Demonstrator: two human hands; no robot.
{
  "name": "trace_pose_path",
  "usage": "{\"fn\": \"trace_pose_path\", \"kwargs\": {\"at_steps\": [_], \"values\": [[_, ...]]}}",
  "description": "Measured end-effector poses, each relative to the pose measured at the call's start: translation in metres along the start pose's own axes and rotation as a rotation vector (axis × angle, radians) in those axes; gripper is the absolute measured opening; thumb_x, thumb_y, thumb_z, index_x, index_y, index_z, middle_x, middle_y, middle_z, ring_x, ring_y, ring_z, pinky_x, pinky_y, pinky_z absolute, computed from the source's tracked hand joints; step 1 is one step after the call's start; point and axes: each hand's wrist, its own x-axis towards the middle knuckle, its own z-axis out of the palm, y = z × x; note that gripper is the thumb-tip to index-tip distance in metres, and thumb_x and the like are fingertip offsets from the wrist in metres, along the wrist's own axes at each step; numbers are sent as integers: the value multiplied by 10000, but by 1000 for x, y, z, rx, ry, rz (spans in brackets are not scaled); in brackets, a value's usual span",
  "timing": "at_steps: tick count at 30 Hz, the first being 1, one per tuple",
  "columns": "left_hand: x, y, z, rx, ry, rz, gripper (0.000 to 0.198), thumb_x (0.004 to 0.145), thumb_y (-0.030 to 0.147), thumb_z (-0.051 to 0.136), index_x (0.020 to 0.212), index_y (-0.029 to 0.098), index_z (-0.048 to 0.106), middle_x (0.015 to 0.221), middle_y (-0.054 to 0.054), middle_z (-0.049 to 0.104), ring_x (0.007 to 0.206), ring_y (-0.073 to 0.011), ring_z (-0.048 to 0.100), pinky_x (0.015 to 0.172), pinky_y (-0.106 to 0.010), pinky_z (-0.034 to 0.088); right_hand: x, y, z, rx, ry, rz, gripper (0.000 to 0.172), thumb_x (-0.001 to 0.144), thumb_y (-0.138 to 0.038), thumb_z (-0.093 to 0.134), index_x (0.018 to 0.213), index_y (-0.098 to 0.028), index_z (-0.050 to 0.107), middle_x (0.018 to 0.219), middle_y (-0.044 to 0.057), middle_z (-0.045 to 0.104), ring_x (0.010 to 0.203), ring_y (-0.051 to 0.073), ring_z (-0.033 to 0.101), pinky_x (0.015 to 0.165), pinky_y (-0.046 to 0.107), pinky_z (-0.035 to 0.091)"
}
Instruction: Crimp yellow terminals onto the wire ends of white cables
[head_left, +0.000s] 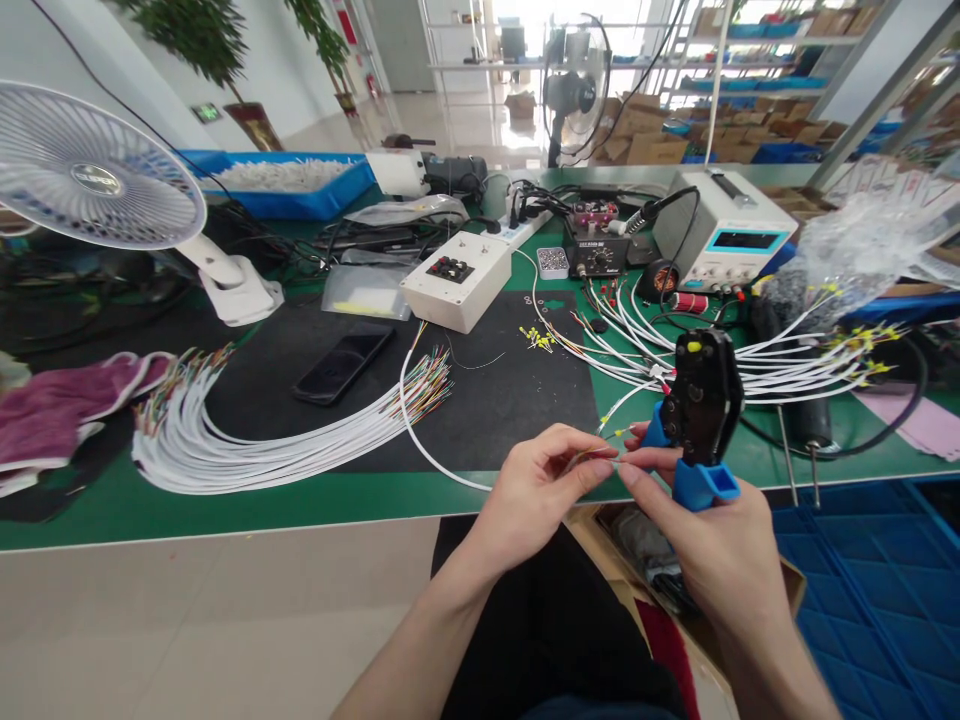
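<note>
My left hand is closed over the table's front edge, pinching thin coloured wires at the end of a white cable. This cable runs from the beige box down behind the hand. In my right hand is a black crimping tool with blue handles, jaws pointing up. The right thumb and fingertip meet the wire ends close to the left fingertips; what exactly they pinch is too small to tell. A small pile of yellow ferrules lies on the black mat beyond the hands.
A bundle of white cables with stripped ends lies left, near a phone. More white cables with yellow tips lie right. A fan, a soldering station and a power supply stand farther back.
</note>
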Motion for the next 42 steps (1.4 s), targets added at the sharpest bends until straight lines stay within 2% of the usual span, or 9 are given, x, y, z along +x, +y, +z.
{"fn": "trace_pose_path", "kwargs": {"at_steps": [5, 10, 14, 19, 24, 27, 30, 36, 42], "values": [[-1, 5, -2, 4, 97, 3, 171, 961, 326, 755, 1033, 191, 831, 995, -58, 732, 943, -185, 654, 827, -265, 480, 2, 9, 0, 18, -15, -28, 224, 913, -467, 781, 997, -265, 826, 1234, 77, 767, 1208, 324, 689, 1103, 507, 485], [1, 12, -8, -14, 198, 69, 250, 1013, 363, 687, 1191, 240, 811, 1151, -70, 753, 1068, -206, 652, 943, -290, 477, 4, 23, -5, 81, -159, -27, 220, 974, -458, 711, 1057, -282, 815, 1344, 52, 726, 1309, 316, 626, 1139, 477, 448], [3, 15, -8, 24, 252, 102, 248, 1023, 363, 670, 1192, 248, 809, 1171, -69, 758, 1083, -218, 658, 977, -311, 475, 3, 27, -4, 33, -206, -54, 199, 982, -439, 703, 1023, -276, 810, 1283, 46, 751, 1253, 294, 657, 1127, 445, 461], [0, 18, -6, 146, 252, 154, 233, 1028, 331, 661, 1173, 229, 813, 1125, -65, 753, 1050, -206, 666, 913, -279, 488, 1, 22, 0, 29, -114, -64, 154, 933, -421, 771, 987, -284, 814, 1187, 37, 782, 1163, 277, 702, 1096, 440, 492], [-9, 17, 0, 233, 162, 136, 231, 1037, 305, 647, 1185, 240, 811, 1054, -60, 714, 973, -184, 659, 843, -263, 485, 8, -2, 3, 43, 12, -102, 180, 853, -409, 854, 998, -306, 829, 1222, 34, 776, 1189, 304, 702, 1098, 491, 498], [-12, 16, 4, 233, 124, 127, 232, 1039, 302, 641, 1186, 246, 812, 1028, -65, 702, 965, -191, 659, 841, -271, 488, 12, -12, 5, 87, 11, -130, 160, 859, -397, 850, 984, -301, 824, 1222, 31, 772, 1185, 299, 706, 1077, 487, 523], [-13, 14, 6, 219, 111, 120, 243, 1044, 311, 633, 1203, 254, 808, 1033, -68, 706, 982, -201, 666, 870, -286, 493, 11, -12, 7, 66, -4, -127, 158, 875, -399, 838, 990, -291, 817, 1196, 37, 779, 1186, 295, 708, 1076, 478, 528], [-13, 7, 6, 152, 173, 135, 200, 1022, 317, 680, 1154, 236, 807, 1072, -50, 735, 975, -174, 669, 846, -267, 493, 9, -1, 7, 87, -3, -140, 159, 876, -398, 844, 967, -273, 806, 1171, 50, 788, 1152, 306, 729, 1084, 499, 511], [-10, 12, 7, 184, 264, 198, 126, 1008, 280, 702, 1054, 212, 797, 1018, -35, 733, 936, -157, 674, 823, -264, 498, 7, 3, 4, 73, -7, -59, 213, 870, -460, 834, 868, -250, 795, 1155, 46, 812, 1103, 288, 750, 1026, 419, 550]]}}
